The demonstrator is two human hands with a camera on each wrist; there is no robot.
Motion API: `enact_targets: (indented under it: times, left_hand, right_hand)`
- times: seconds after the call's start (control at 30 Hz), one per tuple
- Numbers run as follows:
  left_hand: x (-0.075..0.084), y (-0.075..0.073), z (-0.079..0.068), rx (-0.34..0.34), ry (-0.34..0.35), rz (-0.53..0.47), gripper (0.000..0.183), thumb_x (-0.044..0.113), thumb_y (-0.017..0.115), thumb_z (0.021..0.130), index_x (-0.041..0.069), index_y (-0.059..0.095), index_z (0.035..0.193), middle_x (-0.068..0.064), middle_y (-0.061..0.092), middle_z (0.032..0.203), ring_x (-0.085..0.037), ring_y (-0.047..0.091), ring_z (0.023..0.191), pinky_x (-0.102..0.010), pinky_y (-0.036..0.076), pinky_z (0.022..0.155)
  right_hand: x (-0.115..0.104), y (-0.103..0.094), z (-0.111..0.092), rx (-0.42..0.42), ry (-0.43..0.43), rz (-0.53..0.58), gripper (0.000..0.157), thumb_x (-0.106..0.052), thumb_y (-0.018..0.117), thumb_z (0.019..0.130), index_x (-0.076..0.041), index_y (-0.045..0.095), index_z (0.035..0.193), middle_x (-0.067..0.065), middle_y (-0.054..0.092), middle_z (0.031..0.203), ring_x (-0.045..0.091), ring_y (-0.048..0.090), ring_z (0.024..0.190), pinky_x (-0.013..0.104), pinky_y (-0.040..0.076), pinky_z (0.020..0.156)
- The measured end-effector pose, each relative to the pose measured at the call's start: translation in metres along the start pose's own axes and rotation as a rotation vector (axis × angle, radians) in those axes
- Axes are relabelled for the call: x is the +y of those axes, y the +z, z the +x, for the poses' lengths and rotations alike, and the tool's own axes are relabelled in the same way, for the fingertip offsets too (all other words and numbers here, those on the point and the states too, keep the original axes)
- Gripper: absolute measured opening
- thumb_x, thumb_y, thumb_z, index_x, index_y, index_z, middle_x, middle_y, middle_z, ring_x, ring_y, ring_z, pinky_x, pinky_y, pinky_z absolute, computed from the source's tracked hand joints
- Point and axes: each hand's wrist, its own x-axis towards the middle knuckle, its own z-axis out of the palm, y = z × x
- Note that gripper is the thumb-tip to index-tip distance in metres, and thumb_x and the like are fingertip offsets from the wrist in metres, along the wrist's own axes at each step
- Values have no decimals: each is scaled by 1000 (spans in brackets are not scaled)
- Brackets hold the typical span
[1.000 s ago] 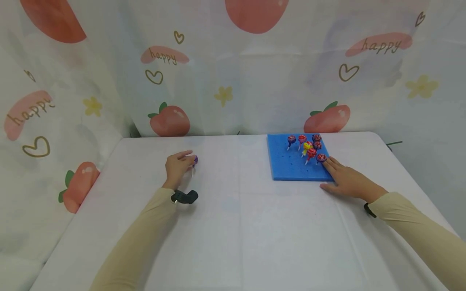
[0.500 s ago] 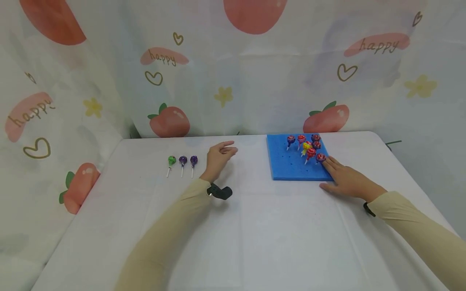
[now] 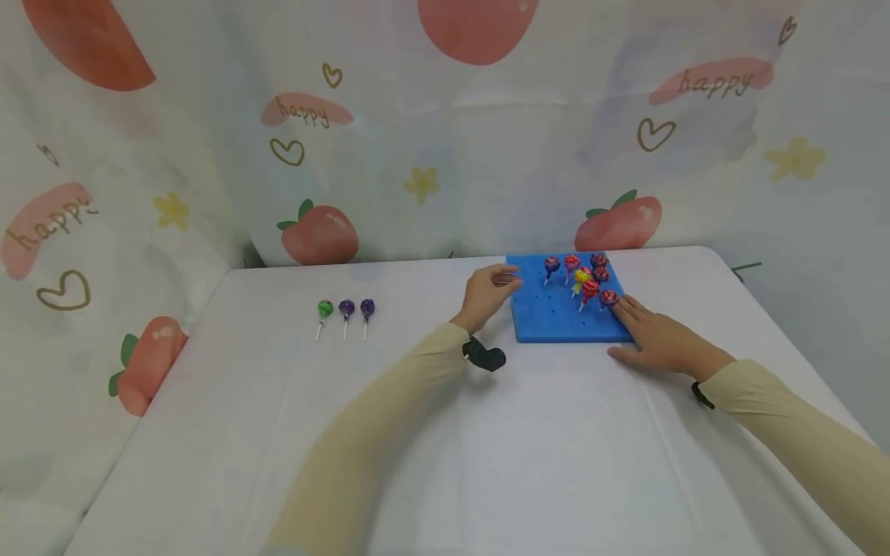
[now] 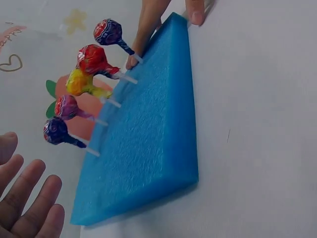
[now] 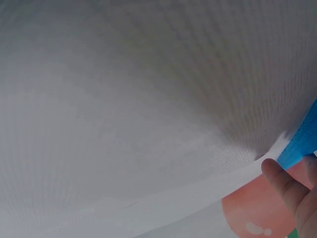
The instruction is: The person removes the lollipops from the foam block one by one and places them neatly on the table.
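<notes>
My left hand (image 3: 487,295) is at the left edge of a blue foam board (image 3: 549,320), holding nothing, its fingers loosely bent in the left wrist view. Several wrapped lollipops stand on their sticks in the board. Among them are a dark blue lollipop (image 4: 56,131), a pink lollipop (image 4: 68,106), a yellow lollipop (image 4: 79,82) and a red lollipop (image 4: 92,59). My right hand (image 3: 657,340) rests at the board's right edge with straight fingers, their tips beside a dark red lollipop (image 3: 608,298). Only its thumb and part of a finger show in the right wrist view.
On the white table (image 3: 445,432) at left lie a green lollipop (image 3: 324,309) and two purple lollipops, one in the middle (image 3: 346,308) and one at right (image 3: 367,308), in a row. A printed curtain (image 3: 445,177) hangs behind the table's far edge.
My left hand has let go of the rightmost purple lollipop in the row and moved right across the table to the foam board. The right hand has stayed at the board's edge.
</notes>
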Motion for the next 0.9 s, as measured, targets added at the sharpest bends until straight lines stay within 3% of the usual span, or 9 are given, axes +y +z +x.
enact_targets:
  times: [0.27, 0.53, 0.9]
  left_hand:
    - [6, 40, 11, -34, 3, 65, 29, 21, 64, 89, 12, 66, 117, -5, 70, 110, -17, 65, 104, -24, 53, 84]
    - [10, 59, 15, -62, 25, 66, 30, 19, 64, 89, 9, 65, 117, -5, 70, 110, -14, 65, 101, -19, 52, 82]
    - [14, 70, 25, -124, 120, 381, 31, 19, 64, 89, 11, 64, 119, 0, 69, 113, -8, 64, 102, -14, 50, 85]
  right_hand:
    - [-1, -1, 1, -16, 8, 13, 90, -54, 56, 87, 13, 28, 140, 35, 22, 148, 51, 22, 136, 64, 31, 102]
    - [-2, -3, 1, -11, 10, 4, 87, -50, 57, 87, 13, 29, 140, 34, 23, 148, 51, 22, 136, 63, 31, 102]
    - [3, 2, 2, -13, 18, 4, 90, -53, 57, 86, 12, 27, 141, 33, 21, 149, 50, 20, 136, 63, 30, 103]
